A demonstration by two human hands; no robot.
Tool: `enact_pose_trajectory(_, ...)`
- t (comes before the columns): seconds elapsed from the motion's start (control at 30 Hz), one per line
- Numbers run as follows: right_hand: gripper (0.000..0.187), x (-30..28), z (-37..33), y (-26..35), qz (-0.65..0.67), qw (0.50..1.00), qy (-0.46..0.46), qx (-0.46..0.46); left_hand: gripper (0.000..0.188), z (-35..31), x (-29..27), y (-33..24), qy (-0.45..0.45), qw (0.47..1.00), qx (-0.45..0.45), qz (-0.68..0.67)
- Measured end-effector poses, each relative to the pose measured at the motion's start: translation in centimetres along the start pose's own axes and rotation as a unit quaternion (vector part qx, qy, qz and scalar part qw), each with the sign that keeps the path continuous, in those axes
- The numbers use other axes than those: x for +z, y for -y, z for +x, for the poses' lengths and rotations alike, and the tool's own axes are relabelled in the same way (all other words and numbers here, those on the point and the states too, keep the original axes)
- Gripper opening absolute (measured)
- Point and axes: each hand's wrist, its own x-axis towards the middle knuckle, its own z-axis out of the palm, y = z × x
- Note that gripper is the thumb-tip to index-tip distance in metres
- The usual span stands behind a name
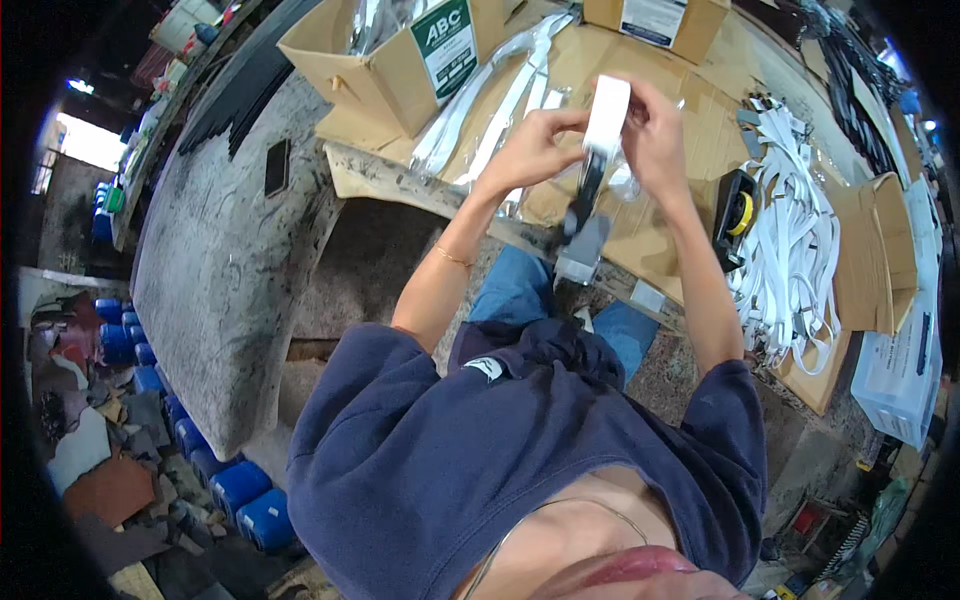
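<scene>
The white band [605,115] is up at 1 o'clock, raised in front of you over the cardboard-covered worktop [650,235]. Both your hands are on it: the left hand [540,150] has a narrow grip, fingers at its near side, and the right hand [655,145] is curled against the opposite side. A dark strip [590,190] hangs beneath, ending in a greyish piece; whether the two are fastened cannot be told.

Progress, in my judgement, is partial. White straps [530,85] at 12 o'clock lie flat, seemingly in clear plastic. The heap of white straps [790,220] between 2 and 3 o'clock is loose and looks still to be dealt with. The piece you hold appears unfinished. Beside that heap is a black-and-yellow tape dispenser [738,215].

Containers: the open carton [365,90] at 11 o'clock holds clear plastic and pale items, not identifiable. The smaller carton [865,255] at 3 o'clock has raised flaps; its contents are hidden. The clear plastic bin [900,375] just below shows no readable contents. Blue jugs [240,485] stand at 8 o'clock, contents not visible.
</scene>
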Motion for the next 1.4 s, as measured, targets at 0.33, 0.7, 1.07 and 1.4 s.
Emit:
enact_pose_trajectory(0.33,0.024,-5.6,10.5,2.6,-0.002,0.999,-0.016,0.042,0.029,3.7,1.1,-4.0,-0.041,0.996,0.014,-0.08)
enact_pose_trajectory(0.7,0.022,-8.0,13.0,3.0,0.127,0.988,0.068,0.052,0.027,3.4,0.5,-4.1,-0.026,0.993,-0.01,-0.113)
enact_pose_trajectory(1.07,0.021,-9.6,13.4,2.3,0.16,0.975,0.147,0.05,0.027,2.6,1.1,-4.4,-0.029,0.995,-0.028,-0.096)
enact_pose_trajectory(1.4,0.02,-9.1,12.5,11.6,0.227,0.948,0.21,-0.078,0.021,6.6,-2.0,-5.8,0.024,0.989,0.072,-0.128)
